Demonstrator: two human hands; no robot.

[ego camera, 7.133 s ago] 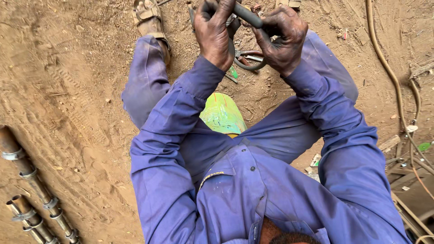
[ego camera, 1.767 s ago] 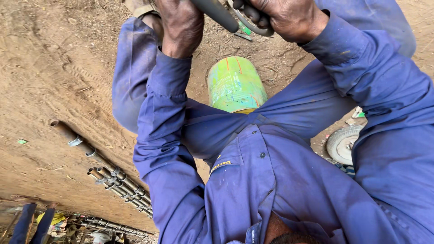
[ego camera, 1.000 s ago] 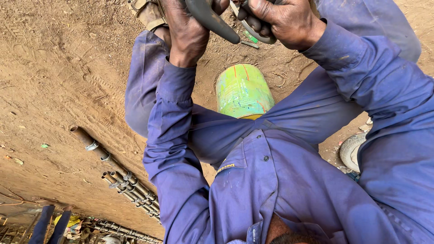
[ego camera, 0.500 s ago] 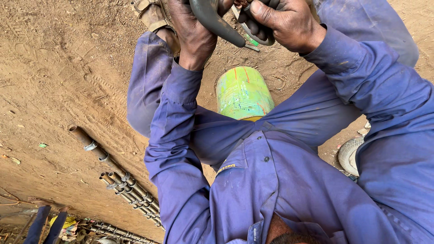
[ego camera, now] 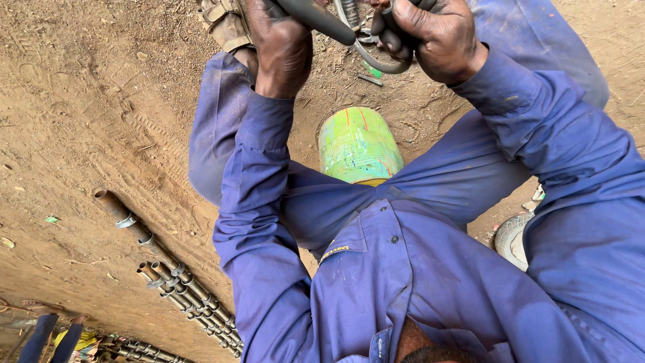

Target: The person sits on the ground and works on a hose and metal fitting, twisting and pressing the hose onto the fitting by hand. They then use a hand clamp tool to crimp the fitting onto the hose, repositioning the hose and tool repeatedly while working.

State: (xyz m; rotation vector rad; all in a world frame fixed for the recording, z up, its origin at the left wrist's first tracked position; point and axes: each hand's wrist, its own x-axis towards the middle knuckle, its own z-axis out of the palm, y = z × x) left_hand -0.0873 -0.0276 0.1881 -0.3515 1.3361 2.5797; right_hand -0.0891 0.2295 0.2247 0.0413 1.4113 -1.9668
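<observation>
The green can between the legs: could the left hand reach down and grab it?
Probably yes, but not as things stand. The green can sits in the open on the dirt with nothing on top of it, just below the left hand. That hand is wrapped around a black hose, so it would have to let go first.

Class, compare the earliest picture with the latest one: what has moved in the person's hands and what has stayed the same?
The left hand and right hand keep gripping the dark hose, which now slants across the top edge. The view has shifted: the green can appears lower and more of its side shows, and the pipes sit nearer the middle.
</observation>
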